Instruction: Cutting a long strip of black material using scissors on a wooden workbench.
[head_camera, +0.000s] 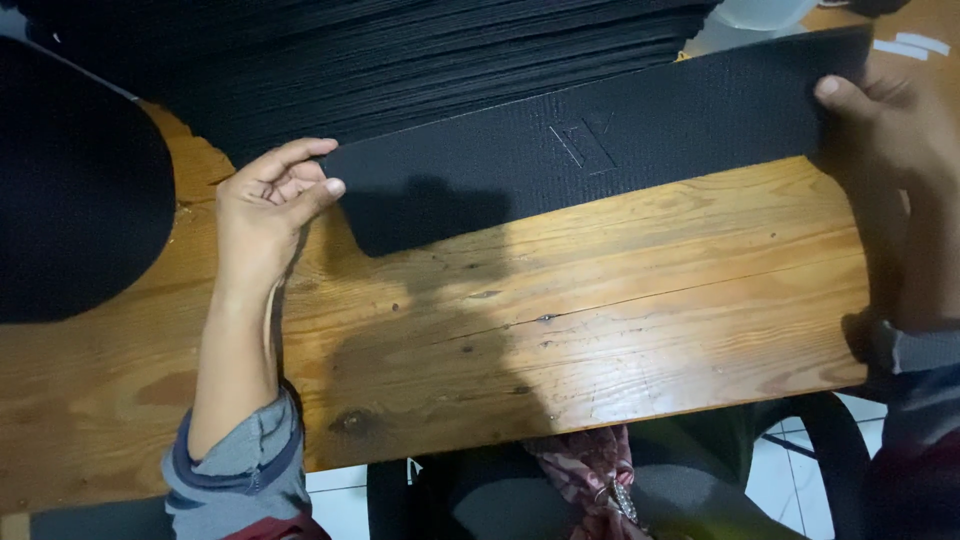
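Hands pinch both ends of the long black textured strip (600, 140): my left hand (268, 205) is clamped on its rounded end, my right hand (885, 120) on the far end, above the wooden worktop (560, 330). I'd keep it taut and level. A stack of black sheets (400, 60) crowds behind, and a dark rounded piece (70, 190) lies left.
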